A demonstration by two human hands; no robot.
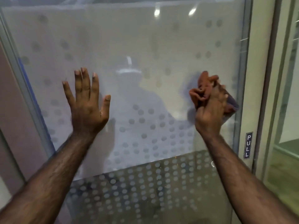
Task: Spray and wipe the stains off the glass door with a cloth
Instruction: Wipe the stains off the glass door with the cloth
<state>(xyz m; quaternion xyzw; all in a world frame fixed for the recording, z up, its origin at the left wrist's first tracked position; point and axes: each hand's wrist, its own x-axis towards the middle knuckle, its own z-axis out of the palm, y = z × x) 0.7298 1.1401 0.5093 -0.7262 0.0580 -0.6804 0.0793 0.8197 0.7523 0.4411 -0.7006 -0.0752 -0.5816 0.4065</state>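
A glass door with a frosted panel and rows of grey dots fills the view. My left hand is spread flat against the glass at the left, fingers apart, holding nothing. My right hand presses a bunched orange cloth to the glass near the door's right edge; the hand and cloth are blurred. No spray bottle is in view. A faint reflection of a person shows in the middle of the glass.
A blue "PULL" sign is on the door's right frame. The door's left edge has a metal strip. The lower band of glass is clear with dots. Another glass panel stands at the far right.
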